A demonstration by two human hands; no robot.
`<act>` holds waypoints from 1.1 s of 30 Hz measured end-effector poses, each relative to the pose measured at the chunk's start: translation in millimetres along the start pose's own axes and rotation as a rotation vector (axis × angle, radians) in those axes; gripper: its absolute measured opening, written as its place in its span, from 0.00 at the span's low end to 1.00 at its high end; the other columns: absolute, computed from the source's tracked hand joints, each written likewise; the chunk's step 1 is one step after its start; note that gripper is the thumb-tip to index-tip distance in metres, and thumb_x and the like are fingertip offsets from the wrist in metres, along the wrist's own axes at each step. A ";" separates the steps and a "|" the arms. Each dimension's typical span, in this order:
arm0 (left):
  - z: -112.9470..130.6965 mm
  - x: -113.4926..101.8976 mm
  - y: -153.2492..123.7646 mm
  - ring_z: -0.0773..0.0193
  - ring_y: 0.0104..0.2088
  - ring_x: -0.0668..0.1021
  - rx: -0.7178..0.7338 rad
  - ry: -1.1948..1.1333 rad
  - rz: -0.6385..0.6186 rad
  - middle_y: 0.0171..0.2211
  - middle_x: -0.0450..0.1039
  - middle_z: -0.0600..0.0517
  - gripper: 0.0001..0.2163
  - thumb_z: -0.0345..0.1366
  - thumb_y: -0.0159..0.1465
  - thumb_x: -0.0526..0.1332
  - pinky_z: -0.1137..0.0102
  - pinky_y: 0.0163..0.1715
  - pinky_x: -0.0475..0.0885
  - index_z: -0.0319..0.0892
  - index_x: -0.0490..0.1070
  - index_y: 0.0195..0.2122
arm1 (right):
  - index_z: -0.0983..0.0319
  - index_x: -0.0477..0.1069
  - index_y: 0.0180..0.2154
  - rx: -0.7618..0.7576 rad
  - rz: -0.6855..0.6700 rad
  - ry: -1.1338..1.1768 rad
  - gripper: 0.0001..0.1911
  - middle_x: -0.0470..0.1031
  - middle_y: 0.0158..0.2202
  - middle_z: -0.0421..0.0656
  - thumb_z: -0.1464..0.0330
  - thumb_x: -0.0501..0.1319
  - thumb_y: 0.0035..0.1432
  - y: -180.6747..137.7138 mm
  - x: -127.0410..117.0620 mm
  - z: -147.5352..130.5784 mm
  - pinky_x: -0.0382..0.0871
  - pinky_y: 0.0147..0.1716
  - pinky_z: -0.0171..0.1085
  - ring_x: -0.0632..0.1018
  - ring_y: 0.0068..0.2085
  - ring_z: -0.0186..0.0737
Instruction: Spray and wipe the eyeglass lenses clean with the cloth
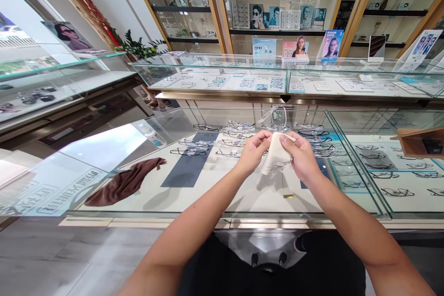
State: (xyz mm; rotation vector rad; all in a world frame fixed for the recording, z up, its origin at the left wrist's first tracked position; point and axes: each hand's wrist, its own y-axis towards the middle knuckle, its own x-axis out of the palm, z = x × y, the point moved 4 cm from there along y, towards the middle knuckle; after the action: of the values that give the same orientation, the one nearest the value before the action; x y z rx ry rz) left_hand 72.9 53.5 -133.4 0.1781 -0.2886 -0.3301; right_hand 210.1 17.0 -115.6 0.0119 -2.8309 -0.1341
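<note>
Pinching a pale cloth (275, 152) around rimless glasses (278, 118), left hand (252, 151) and right hand (302, 157) meet, forearms converging

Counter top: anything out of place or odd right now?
A brown cloth lies crumpled on the counter, left of the left hand. A small gold piece lies loose near the right hand. Nothing looks broken.

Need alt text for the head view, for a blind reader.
The left hand and right hand pinch a pale cloth around glasses above a glass display counter of eyewear. A brown cloth lies on it, to the left.
</note>
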 end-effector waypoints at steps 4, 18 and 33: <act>-4.1 -0.6 1.6 0.68 0.27 0.74 -0.136 -0.058 -0.047 0.25 0.74 0.54 0.23 0.56 0.52 0.76 0.72 0.31 0.68 0.40 0.77 0.32 | 0.59 0.73 0.27 -0.195 0.031 -0.195 0.24 0.73 0.27 0.37 0.47 0.76 0.46 0.8 -4.5 -11.0 0.66 0.32 0.37 0.69 0.29 0.35; 4.2 0.9 -1.6 0.66 0.28 0.74 -0.211 -0.059 -0.015 0.24 0.75 0.53 0.20 0.50 0.50 0.78 0.70 0.34 0.68 0.38 0.80 0.31 | 0.58 0.70 0.28 -0.473 0.023 -0.451 0.17 0.78 0.35 0.42 0.55 0.69 0.61 -4.6 -3.2 -18.2 0.71 0.44 0.42 0.77 0.39 0.41; 9.9 3.7 -2.6 0.71 0.25 0.69 -0.338 -0.120 -0.023 0.22 0.70 0.57 0.21 0.46 0.44 0.81 0.71 0.32 0.66 0.39 0.73 0.25 | 0.57 0.70 0.28 -0.539 -0.034 -0.502 0.13 0.79 0.36 0.42 0.61 0.68 0.62 -4.2 -2.7 -15.9 0.70 0.45 0.43 0.78 0.39 0.42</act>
State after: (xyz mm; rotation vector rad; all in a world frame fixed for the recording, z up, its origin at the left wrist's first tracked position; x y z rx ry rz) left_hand 72.5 48.7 -123.7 -0.1716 -0.3448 -0.4083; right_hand 217.4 11.3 -101.7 -0.1051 -3.1753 -1.0306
